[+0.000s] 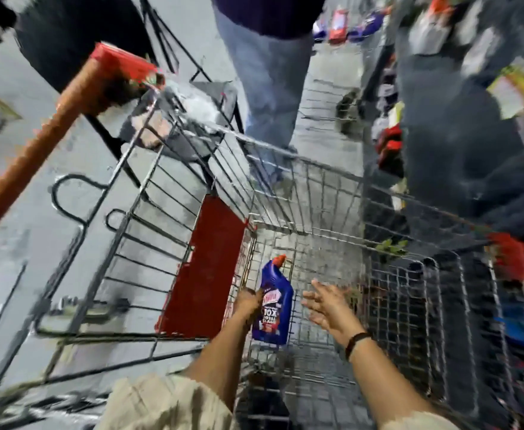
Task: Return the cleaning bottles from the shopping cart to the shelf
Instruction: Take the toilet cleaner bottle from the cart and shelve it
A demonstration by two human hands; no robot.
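Observation:
A blue cleaning bottle (pixel 272 305) with a red cap and a printed label is inside the wire shopping cart (pixel 316 178), standing roughly upright. My left hand (pixel 250 302) grips its left side. My right hand (pixel 329 305) hovers just right of the bottle with fingers spread, holding nothing. A dark band circles my right wrist. The cart's basket shows no other bottle. The frame is motion-blurred.
The cart's red handle (pixel 77 103) and red child-seat flap (pixel 208 262) lie to the left. A person in jeans (pixel 270 88) stands beyond the cart. Blurred shelves of goods (pixel 440 41) run along the right. Grey floor (pixel 37 212) is on the left.

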